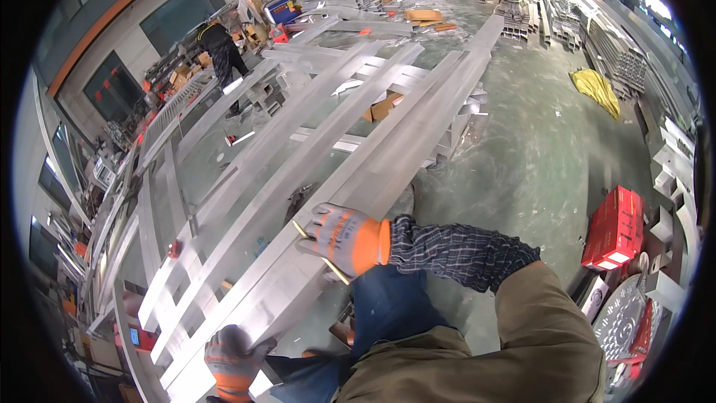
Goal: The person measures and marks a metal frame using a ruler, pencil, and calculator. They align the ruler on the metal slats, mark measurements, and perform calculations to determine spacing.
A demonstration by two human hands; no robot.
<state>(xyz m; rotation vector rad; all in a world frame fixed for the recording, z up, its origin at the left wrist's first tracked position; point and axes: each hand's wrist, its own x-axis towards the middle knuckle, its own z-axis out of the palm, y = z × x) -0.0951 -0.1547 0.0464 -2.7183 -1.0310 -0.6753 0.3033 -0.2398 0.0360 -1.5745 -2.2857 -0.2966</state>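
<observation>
My right hand (pixel 344 239), in a grey and orange glove, is closed around a thin yellow stick (pixel 335 271) like a pencil; its ends stick out on both sides of the fingers. That hand lies over a long silver metal beam (pixel 388 151), which runs from near my legs to the far right. My left hand (pixel 230 362), gloved alike, grips the beam near its close end, thumb apart on the top face; its fingertips are partly hidden. More silver beams (pixel 287 167) lie alongside to the left.
A person in dark clothes (pixel 218 52) bends at the far left. An opened cardboard box (pixel 384 107) shows beneath the beams. To the right are a red box (pixel 615 228), a yellow cloth (pixel 595 92) and stacked metal profiles (pixel 615 56). Green floor (pixel 514 164) lies beside the beams.
</observation>
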